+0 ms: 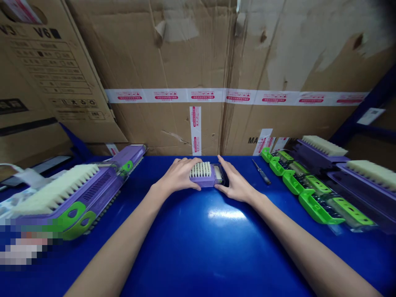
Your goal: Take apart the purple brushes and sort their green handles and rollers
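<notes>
A small purple brush (202,181) with rows of cream bristles lies on the blue table in front of me, bristles up. My left hand (183,175) grips its left end, fingers over the far side and thumb at the near edge. Around its right end, which has a clear and dark cover, my right hand (236,181) is curled, thumb on the near side and fingers on the far side. My palms hide both ends in part. A slim screwdriver-like tool (261,171) lies just right of my right hand.
Purple brushes (102,189) with green parts stand at the left. At the right are more purple brushes (368,181), bright green clips (312,206) and clear-and-green pieces (349,210). Taped cardboard (167,123) walls the back of the blue table (192,243). A white plug-like object (34,177) sits far left.
</notes>
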A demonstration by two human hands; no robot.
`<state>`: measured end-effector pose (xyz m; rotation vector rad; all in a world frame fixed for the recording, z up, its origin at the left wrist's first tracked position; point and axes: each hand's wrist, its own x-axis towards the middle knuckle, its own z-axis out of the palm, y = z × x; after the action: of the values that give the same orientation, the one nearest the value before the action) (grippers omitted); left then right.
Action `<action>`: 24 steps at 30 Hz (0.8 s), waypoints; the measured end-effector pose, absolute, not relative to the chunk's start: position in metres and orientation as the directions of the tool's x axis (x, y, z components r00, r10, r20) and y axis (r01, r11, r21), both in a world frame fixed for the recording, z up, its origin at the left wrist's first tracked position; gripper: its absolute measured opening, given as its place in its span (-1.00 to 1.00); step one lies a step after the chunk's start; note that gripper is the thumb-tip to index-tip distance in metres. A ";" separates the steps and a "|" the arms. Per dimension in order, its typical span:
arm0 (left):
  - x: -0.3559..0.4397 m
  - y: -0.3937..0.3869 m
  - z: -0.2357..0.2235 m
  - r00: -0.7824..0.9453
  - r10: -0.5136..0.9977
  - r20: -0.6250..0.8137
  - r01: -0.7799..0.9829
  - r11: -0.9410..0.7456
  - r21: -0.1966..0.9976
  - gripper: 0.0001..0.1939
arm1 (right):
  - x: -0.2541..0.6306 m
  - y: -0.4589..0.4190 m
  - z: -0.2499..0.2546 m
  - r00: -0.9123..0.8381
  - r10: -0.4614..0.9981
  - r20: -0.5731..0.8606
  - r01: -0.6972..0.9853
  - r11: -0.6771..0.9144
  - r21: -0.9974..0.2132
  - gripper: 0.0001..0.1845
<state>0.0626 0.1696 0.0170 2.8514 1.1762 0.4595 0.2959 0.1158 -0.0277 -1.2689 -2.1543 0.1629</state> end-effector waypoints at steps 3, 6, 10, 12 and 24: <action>0.062 0.167 0.016 0.699 0.665 0.262 0.663 -0.740 0.111 -0.20 | 0.294 0.112 -0.025 -0.386 0.799 0.461 0.731 0.570 -0.376 0.00; 0.065 0.162 0.015 0.699 0.643 0.314 0.663 -0.747 0.051 -0.14 | 0.288 0.107 -0.024 -0.381 0.804 0.457 0.750 0.558 -0.355 -0.02; 0.071 0.162 0.010 0.668 0.604 0.435 0.692 -0.719 -0.066 -0.09 | 0.282 0.104 -0.024 -0.363 0.786 0.501 0.812 0.531 -0.244 -0.07; 0.072 0.165 0.007 0.678 0.568 0.466 0.681 -0.724 -0.108 -0.13 | 0.280 0.105 -0.023 -0.382 0.773 0.507 0.816 0.540 -0.207 -0.09; 0.055 0.177 0.001 0.672 0.533 0.514 0.675 -0.727 -0.128 -0.28 | 0.291 0.103 -0.008 -0.389 0.807 0.444 0.800 0.535 -0.271 -0.08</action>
<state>0.0548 0.1769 0.0006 3.1507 1.1716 0.7946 0.2914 0.1028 -0.0081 -1.2994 -2.2460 0.0166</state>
